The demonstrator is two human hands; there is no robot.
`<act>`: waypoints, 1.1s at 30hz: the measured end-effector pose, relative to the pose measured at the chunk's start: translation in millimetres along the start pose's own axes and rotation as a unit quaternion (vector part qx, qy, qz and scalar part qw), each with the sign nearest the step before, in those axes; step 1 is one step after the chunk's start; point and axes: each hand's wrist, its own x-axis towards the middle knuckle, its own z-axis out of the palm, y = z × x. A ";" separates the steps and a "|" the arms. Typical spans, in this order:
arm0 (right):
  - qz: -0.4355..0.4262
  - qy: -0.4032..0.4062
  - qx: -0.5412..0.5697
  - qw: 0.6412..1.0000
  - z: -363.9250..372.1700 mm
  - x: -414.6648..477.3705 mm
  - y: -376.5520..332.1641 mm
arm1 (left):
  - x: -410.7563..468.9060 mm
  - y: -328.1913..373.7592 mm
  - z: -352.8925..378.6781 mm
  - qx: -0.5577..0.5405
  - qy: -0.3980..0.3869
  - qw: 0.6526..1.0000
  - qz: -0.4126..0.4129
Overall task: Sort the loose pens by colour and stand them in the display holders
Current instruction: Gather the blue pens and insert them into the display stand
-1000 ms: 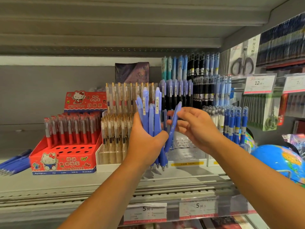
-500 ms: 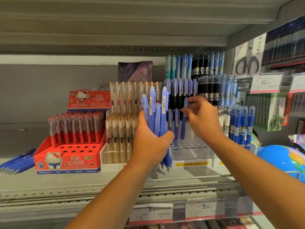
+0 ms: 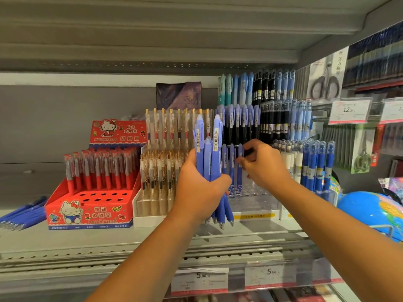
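My left hand (image 3: 199,190) grips a bundle of several blue pens (image 3: 209,153), upright, tips down, in front of the shelf. My right hand (image 3: 265,165) reaches into the clear tiered display holder (image 3: 253,194). Its thumb and fingers pinch the top of a blue pen (image 3: 239,168) that stands in the holder's front row. Two more blue pens (image 3: 227,162) stand just left of it. Higher tiers behind hold rows of lilac, black and light-blue pens (image 3: 261,118).
On the left stands a red Hello Kitty box (image 3: 87,207) of red pens, and beside it a holder of clear gold-clip pens (image 3: 159,171). Loose blue pens (image 3: 21,214) lie at the shelf's far left. Dark-blue capped pens (image 3: 317,164) and a globe (image 3: 370,211) are on the right.
My right hand drew one blue pen from the bundle, carried it up to the clear holder and lowered it into the front row. My left hand kept hold of the bundle.
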 end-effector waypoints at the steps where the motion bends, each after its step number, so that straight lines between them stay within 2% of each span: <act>1: -0.008 0.006 -0.025 1.000 -0.4 -1.8 -2.1 | -0.1 -0.9 -0.2 0.002 0.000 1.000 0.002; 4: -0.041 0.052 -0.047 0.997 -1.8 -7.2 -10.4 | 1.0 -3.8 -1.7 -0.001 0.001 1.000 0.017; 6: -0.060 0.055 0.035 0.996 -5.8 -12.4 -19.9 | 1.3 -3.9 -2.6 -0.006 0.004 1.000 0.022; 7: -0.059 0.026 0.112 0.992 -8.5 -15.1 -25.7 | 1.1 -3.6 -2.8 -0.007 0.006 1.000 0.024; 9: -0.047 -0.070 0.276 0.958 -13.7 -20.7 -36.4 | 0.4 -2.9 -3.1 -0.008 0.006 1.000 0.026; 11: -0.059 -0.131 0.337 0.930 -16.6 -26.0 -41.4 | 0.0 -2.5 -2.9 -0.010 0.006 1.000 0.025; 20: -0.057 -0.198 0.349 0.914 -15.0 -33.3 -38.8 | 0.6 -4.0 -3.5 -0.013 -0.018 1.000 0.001; 27: -0.031 -0.178 0.385 0.905 -13.7 -35.9 -34.6 | 0.8 -2.0 -0.2 -0.006 -0.013 1.000 -0.002; 33: 0.007 -0.140 0.448 0.883 -21.2 -28.8 -29.1 | 1.9 -3.5 -2.3 0.001 0.047 0.999 -0.028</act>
